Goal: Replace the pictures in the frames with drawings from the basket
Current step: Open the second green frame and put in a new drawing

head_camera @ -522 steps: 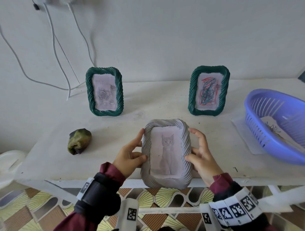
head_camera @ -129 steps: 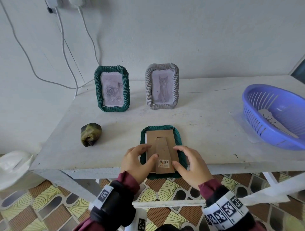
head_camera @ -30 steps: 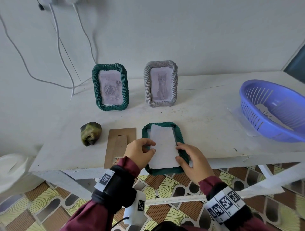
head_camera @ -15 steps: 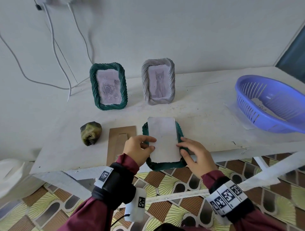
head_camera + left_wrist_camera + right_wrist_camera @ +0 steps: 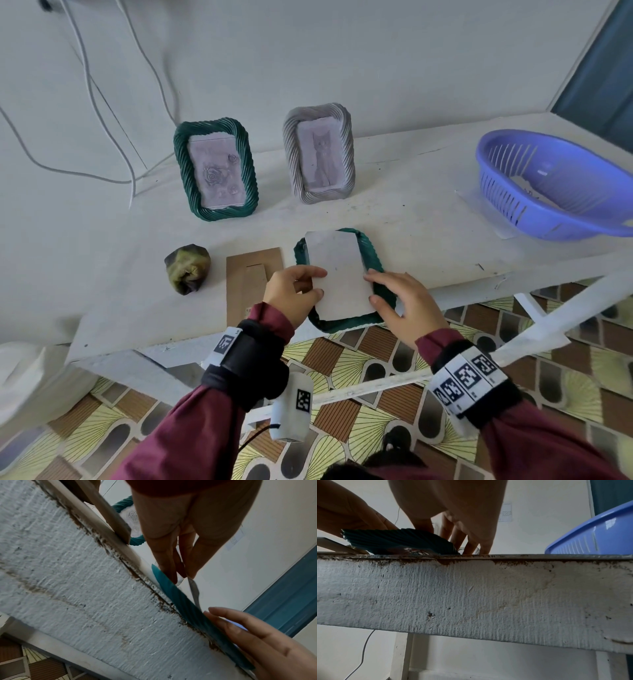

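Observation:
A green frame [image 5: 372,262] lies face down at the table's front edge, its back uncovered. My left hand [image 5: 320,282] pinches the left edge of the white picture sheet [image 5: 340,274], blank side up, raised slightly over the frame. In the left wrist view the left hand [image 5: 181,576] nips the thin sheet [image 5: 193,589] just above the green frame [image 5: 190,609]. My right hand [image 5: 373,287] rests with nearly straight fingers on the frame's right rim. The right wrist view shows its fingertips [image 5: 471,547] down beside the green frame [image 5: 399,540]. The purple basket [image 5: 555,192] with a drawing inside stands at the right.
The brown cardboard backing [image 5: 251,284] lies left of the frame, beside a crumpled dark green lump [image 5: 187,269]. A green frame with a rose drawing [image 5: 215,171] and a grey frame with a cat drawing [image 5: 318,154] stand at the back. Cables [image 5: 102,120] hang on the wall.
The white sheet lay flat in the frame's back a second ago. My left hand has since lifted and slid it away from me. The right hand stays on the frame's right side.

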Demonstrator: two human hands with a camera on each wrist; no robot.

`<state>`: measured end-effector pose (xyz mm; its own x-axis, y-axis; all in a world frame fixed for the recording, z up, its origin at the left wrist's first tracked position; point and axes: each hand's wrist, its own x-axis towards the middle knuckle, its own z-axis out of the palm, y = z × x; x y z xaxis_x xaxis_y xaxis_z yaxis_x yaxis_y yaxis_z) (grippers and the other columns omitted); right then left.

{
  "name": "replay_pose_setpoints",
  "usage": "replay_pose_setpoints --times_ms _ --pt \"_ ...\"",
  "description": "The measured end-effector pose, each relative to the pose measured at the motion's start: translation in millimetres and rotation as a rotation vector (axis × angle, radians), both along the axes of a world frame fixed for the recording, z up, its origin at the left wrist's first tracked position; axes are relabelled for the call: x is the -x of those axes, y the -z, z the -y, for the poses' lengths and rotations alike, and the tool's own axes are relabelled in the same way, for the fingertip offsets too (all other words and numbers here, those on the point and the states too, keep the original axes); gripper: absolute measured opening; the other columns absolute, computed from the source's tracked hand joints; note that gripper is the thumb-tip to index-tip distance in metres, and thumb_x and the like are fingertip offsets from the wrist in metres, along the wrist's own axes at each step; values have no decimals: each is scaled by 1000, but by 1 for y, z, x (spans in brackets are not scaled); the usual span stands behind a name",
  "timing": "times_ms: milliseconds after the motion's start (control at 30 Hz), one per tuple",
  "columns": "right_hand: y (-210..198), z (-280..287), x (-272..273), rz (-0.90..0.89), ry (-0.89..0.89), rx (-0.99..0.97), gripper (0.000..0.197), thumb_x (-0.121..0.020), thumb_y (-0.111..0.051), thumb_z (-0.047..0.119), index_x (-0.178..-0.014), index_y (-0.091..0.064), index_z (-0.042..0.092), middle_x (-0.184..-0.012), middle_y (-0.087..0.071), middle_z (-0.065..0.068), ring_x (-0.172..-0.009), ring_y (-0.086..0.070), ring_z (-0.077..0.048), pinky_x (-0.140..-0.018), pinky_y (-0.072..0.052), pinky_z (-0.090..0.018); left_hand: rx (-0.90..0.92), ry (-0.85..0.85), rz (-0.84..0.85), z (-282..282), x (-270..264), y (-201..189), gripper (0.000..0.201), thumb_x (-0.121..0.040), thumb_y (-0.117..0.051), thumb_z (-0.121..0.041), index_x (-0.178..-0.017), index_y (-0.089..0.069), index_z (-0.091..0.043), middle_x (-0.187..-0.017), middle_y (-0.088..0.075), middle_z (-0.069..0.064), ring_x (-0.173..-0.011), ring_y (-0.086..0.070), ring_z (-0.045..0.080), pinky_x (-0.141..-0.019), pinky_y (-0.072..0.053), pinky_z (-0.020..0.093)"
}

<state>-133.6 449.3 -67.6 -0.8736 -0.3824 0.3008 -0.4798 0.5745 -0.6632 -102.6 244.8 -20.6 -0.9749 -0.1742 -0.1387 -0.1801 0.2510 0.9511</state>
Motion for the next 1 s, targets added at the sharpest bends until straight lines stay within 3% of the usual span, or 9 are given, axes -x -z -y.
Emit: replay_pose_setpoints --times_ms 133,300,467,533,600,667,767,900,1000 --pt "-1 1 -1 49 22 -31 39 -87 -58 23 -124 -52 34 -124 -56 6 -117 -47 -15 -100 -35 -30 -25 -23 -8 0 -1 1 28 -80 -60 7 -93 -65 -16 -94 -64 1 -84 -64 12 -68 -56 17" --pt "-4 1 -2 72 44 -56 39 -88 -57 23 -127 -52 28 -123 -57 -1 -117 -48 -20 -104 -38 -43 -68 -80 1 2 -4 3 31 -81 -59 5 -87 -63 -25 -100 -64 5 -79 -66 21 -73 -57 32" --pt "-1 1 -1 94 46 -53 41 -89 -55 26 -129 -50 25 -125 -56 -2 -119 -48 -21 -103 -38 -48 -163 -107 12 5 -6 -1 32 -84 -54 8 -91 -63 -23 -92 -67 12 -70 -65 23 -59 -56 22" --pt "-2 2 -1 102 39 -16 42 -90 -54 27 -131 -47 26 -125 -56 0 -118 -48 -17 -103 -39 -41 -191 -108 14 5 -6 -3 31 -85 -52 8 -97 -64 -18 -84 -66 9 -60 -61 15 -53 -52 18" --pt "-5 0 -3 101 33 33 43 -91 -53 25 -132 -44 26 -127 -55 2 -117 -48 -7 -99 -38 -20 -198 -99 13 2 -5 -7 31 -86 -51 8 -103 -64 -15 -77 -62 5 -51 -56 8 -49 -49 17" --pt "-10 0 -6 96 40 73 43 -91 -53 23 -133 -42 26 -128 -53 7 -116 -46 1 -93 -29 -4 -195 -88 -1 -1 -3 -11 34 -85 -53 8 -100 -65 -19 -90 -63 5 -58 -59 12 -51 -53 18" --pt "-17 -11 -7 85 69 112 41 -91 -50 29 -131 -43 28 -125 -51 14 -115 -45 4 -93 -28 -6 -208 -62 -28 -12 2 -19 37 -83 -54 11 -103 -64 -18 -106 -59 1 -71 -61 15 -53 -54 17" --pt "-33 -43 5 29 155 87 37 -90 -55 18 -126 -50 25 -120 -49 15 -115 -44 -1 -94 -30 -15 -275 -11 -48 -34 8 -30 41 -81 -54 15 -99 -64 -21 -99 -60 -5 -62 -63 8 -50 -53 16" --pt "-51 -77 25 -91 237 48 34 -87 -58 11 -120 -58 17 -117 -55 7 -112 -45 -7 -97 -28 -15 -282 24 -61 -52 18 -38 44 -81 -53 15 -94 -64 -25 -98 -64 -1 -66 -65 14 -51 -55 19"
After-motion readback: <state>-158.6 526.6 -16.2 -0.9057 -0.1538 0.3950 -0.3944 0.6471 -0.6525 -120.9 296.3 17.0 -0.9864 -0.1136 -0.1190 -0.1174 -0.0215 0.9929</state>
